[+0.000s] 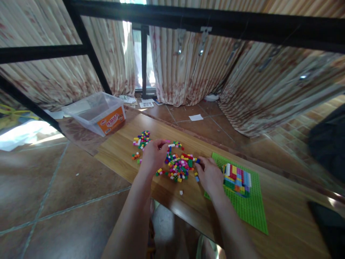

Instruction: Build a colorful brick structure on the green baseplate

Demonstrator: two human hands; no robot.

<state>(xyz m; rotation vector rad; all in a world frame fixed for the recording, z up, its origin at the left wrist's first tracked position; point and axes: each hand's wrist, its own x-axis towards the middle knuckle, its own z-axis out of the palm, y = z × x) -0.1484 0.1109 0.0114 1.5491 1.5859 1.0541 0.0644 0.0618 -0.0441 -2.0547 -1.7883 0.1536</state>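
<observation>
Loose toy bricks [180,167] in many colours lie heaped on a wooden bench, between my two hands. My left hand [155,155] is over the left part of the heap, its fingers curled together; whatever is in them is hidden. At the heap's right edge, the thumb and forefinger of my right hand [211,175] close on a dark blue brick [197,160]. Just right of that hand is a green baseplate [253,210] bearing a multicoloured block of joined bricks [237,179]. A smaller brick pile [142,138] lies beyond my left hand.
A clear plastic box [94,111] with an orange label stands past the bench's left end. One white brick [181,192] lies near the front edge of the wooden bench [124,144]. A dark flat object [326,223] is at the right. Black metal bars cross above.
</observation>
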